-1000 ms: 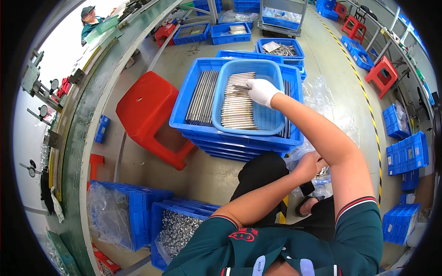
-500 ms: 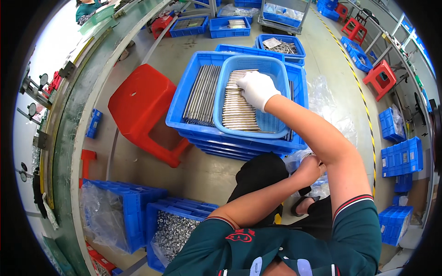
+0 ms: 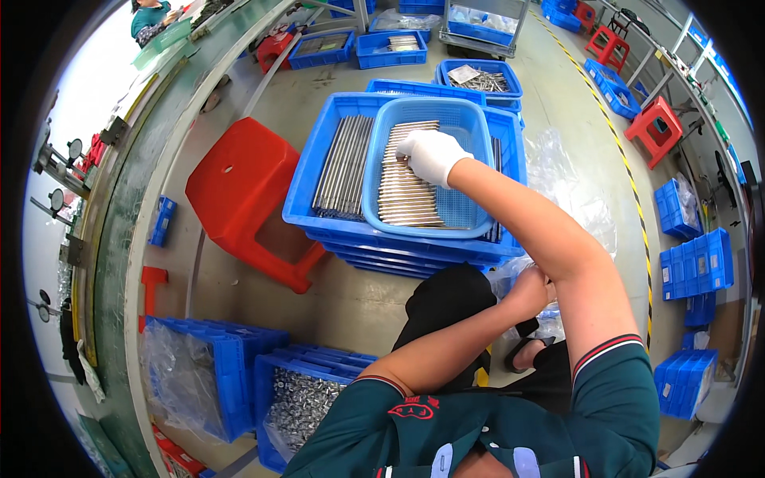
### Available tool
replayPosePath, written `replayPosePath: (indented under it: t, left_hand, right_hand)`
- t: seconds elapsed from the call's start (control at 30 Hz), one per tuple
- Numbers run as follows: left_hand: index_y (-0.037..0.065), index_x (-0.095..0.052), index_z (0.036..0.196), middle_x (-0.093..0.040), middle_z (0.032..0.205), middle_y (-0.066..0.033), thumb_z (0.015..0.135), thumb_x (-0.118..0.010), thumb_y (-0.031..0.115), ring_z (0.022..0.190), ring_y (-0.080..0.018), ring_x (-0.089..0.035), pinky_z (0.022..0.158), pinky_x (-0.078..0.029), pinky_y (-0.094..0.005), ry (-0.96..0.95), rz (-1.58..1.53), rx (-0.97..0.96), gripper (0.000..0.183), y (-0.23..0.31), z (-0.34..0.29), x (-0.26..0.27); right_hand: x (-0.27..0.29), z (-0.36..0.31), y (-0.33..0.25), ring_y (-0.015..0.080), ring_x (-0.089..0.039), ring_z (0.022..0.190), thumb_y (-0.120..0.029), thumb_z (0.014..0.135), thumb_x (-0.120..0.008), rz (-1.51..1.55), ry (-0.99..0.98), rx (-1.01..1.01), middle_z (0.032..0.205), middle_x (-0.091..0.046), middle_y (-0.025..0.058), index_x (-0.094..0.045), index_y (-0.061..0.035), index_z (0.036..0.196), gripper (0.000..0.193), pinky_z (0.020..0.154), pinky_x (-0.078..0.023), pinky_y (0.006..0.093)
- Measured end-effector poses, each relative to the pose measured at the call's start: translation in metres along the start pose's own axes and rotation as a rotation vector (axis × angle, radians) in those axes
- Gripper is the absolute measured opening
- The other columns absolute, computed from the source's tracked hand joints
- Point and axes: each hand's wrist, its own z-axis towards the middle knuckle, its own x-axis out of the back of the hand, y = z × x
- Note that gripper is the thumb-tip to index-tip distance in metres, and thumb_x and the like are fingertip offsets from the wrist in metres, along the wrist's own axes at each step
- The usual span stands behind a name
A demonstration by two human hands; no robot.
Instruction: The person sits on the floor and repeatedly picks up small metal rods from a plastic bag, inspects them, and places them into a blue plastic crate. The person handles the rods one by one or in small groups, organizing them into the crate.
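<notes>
My right hand (image 3: pixel 434 157), in a white glove, reaches into a light-blue plastic basket (image 3: pixel 476 119). Its fingers are curled and pinched on the slim metal rods (image 3: pixel 409 195), which lie in a close row along the basket's left part. The basket rests on a larger blue crate (image 3: pixel 319 143), where longer metal rods (image 3: pixel 347 163) lie to its left. Bare and closed, my left hand (image 3: pixel 532 291) is beside my knee, next to clear plastic wrapping (image 3: pixel 504 279). My right forearm partly covers it, and whatever its fingers hold is hidden.
A red stool (image 3: pixel 239 179) stands left of the crates. Metal fittings fill a blue crate (image 3: pixel 267 398) at the lower left. A long workbench (image 3: pixel 131 239) runs down the left side. Behind the stack sits a blue bin of metal parts (image 3: pixel 480 77).
My gloved right hand has shifted slightly left and nearer to me along the rods. My left hand stays about where it was, still closed. The whole view has moved a little.
</notes>
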Motion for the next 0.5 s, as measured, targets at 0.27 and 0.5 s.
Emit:
replayPosePath:
  t: [0.27,0.5]
  left_hand:
    - [-0.001,-0.061,0.101,-0.066,0.094,-0.0159,0.079,-0.066,0.013,0.088,-0.0194,-0.062,0.074,-0.047,-0.0340,-0.019,0.049,0.096,0.026,0.012,0.000,0.002]
    - [-0.003,-0.064,0.088,-0.061,0.067,-0.0101,0.086,-0.060,0.020,0.064,-0.0147,-0.056,0.061,-0.044,-0.0338,-0.026,0.060,0.146,0.023,0.030,0.000,0.003]
  right_hand:
    - [0.000,-0.006,0.004,0.0321,-0.062,0.090,-0.008,0.081,-0.052,0.006,0.187,0.081,0.093,-0.066,0.0157,-0.068,-0.0089,0.095,0.021,0.081,-0.049,0.0387]
    - [0.022,-0.002,0.037,0.0339,-0.062,0.090,-0.009,0.082,-0.050,0.048,0.048,-0.185,0.095,-0.064,0.0205,-0.063,-0.0012,0.102,0.025,0.082,-0.048,0.0375]
